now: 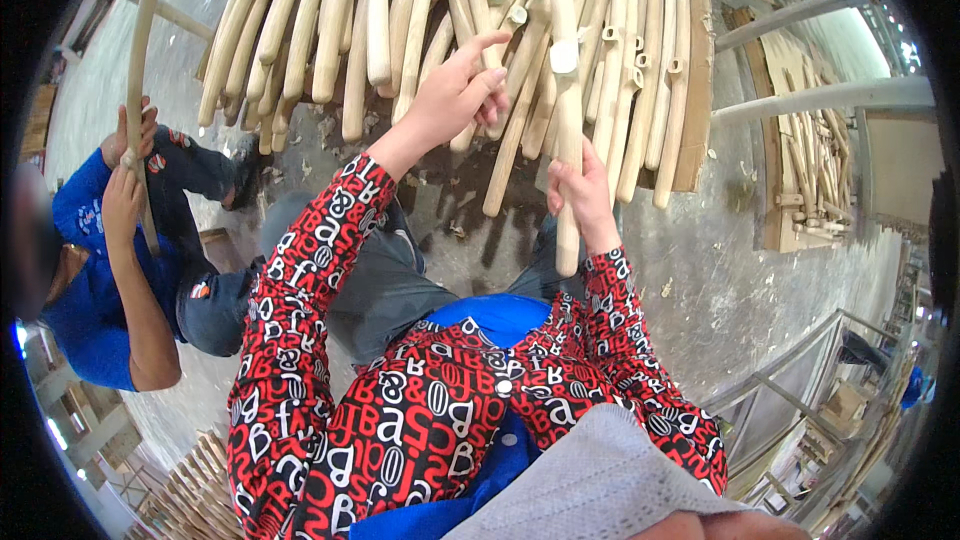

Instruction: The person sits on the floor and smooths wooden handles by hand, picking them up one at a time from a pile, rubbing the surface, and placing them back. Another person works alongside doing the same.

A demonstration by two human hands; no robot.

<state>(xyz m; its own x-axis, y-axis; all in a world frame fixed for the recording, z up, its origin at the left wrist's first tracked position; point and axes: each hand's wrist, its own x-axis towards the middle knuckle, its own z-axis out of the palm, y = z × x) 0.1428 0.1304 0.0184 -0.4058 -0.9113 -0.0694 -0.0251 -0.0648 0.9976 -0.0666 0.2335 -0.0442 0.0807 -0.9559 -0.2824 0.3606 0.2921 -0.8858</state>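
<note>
My right hand [590,192] is closed round the lower part of a long, pale wooden stick [568,105], whose rounded end sticks out below the fist. Partway up the stick is a light squarish bump, and its top runs past the upper edge of the view. To the left of it, my left hand [462,92] is apart from the stick, fingers spread and nothing visible in them. Under and beyond both hands lies a wide pile of similar wooden sticks [325,40], several with the same small bumps.
A brown cardboard sheet [694,90] edges the pile on the right. Beyond it runs a grey metal rail [830,95], with another stack of wooden pieces [815,165] past it. At left a seated person in blue [90,230] holds a long curved stick [136,90]. Wood shavings litter the floor.
</note>
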